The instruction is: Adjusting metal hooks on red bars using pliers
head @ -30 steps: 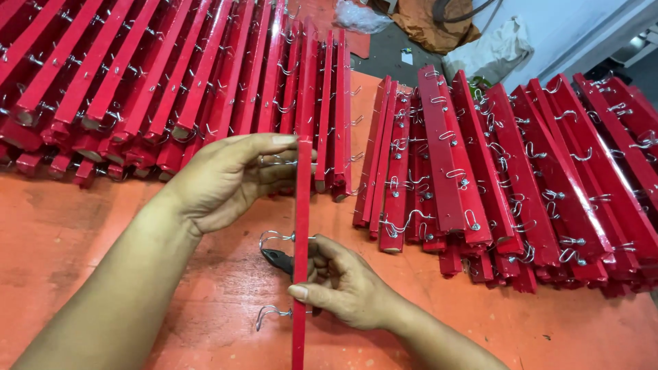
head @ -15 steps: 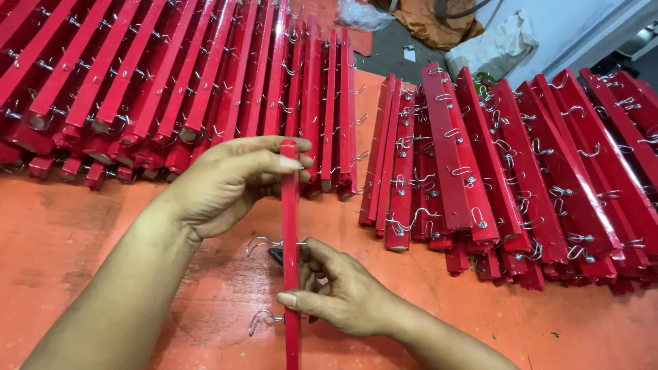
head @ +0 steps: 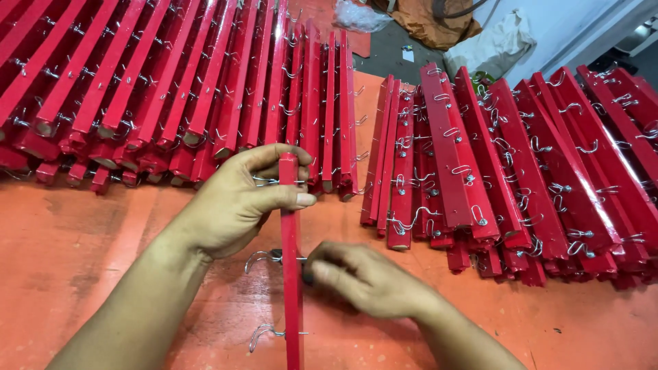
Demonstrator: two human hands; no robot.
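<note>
Two hands work one red wooden slat (head: 291, 288) that stands on edge and runs toward the camera over the orange table (head: 82, 253). Far left of the grip, beyond the wrist, a wide stack of red slats (head: 137, 89) lies packed side by side. The left hand (head: 236, 202) pinches the slat's far end, thumb across one side and fingers curled over the top. Two wire hooks (head: 264, 257) jut from the slat's left face, just below that grip. To its right, the right hand (head: 363, 277) closes its fingertips against the slat at the nearer hook; whether it holds a tool I cannot tell. Right of both hands lies a second pile of hooked slats (head: 493, 164).
</note>
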